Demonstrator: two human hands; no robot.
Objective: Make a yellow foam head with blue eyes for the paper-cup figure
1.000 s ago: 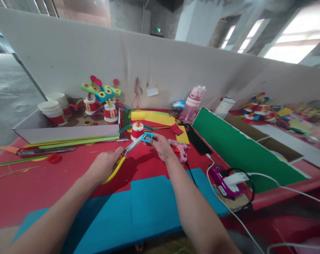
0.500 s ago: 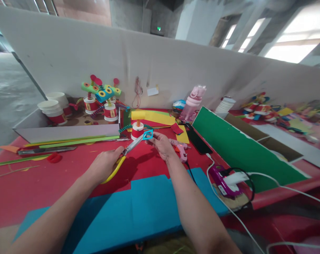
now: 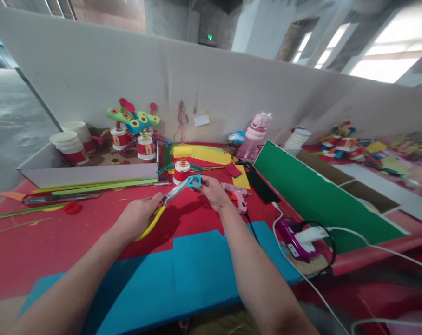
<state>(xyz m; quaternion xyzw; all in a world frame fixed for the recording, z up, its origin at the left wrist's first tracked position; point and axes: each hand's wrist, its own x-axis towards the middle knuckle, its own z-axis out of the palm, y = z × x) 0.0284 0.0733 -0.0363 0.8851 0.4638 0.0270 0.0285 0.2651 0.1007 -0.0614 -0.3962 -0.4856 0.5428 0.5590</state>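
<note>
blue sheets (image 3: pixel 197 260): flat along the near edge of the red worktop (image 3: pixel 75 237), below both forearms.
purple power unit (image 3: pixel 298 246): at the right, white plug fitted, well apart from both hands.
left hand (image 3: pixel 137 217): fingers clamped on the yellow handles of the scissors (image 3: pixel 175 192); nearer to the body than the other hand.
scissors axis: slanted from the handles, near left, to the tips, far right.
right hand (image 3: pixel 215 193): thumb and fingers pinched on the right side of the blue paper piece (image 3: pixel 190 177).
blue paper piece: small, squarish, raised above the worktop, left of the pinching fingers and in line with the blades.
blade tips: at the left edge of the piece; whether inside its opening, cannot tell.
pink glue gun (image 3: pixel 240 200): just right of the right wrist, cable trailing nearward.
dark phone (image 3: pixel 261 186): beyond the glue gun, beside the green panel (image 3: pixel 312 195).
cup figure (image 3: pixel 181 173): upright just behind the blade tips; closest obstruction.
pink bottle (image 3: pixel 255 135): upright near the partition (image 3: pixel 127 70).
</note>
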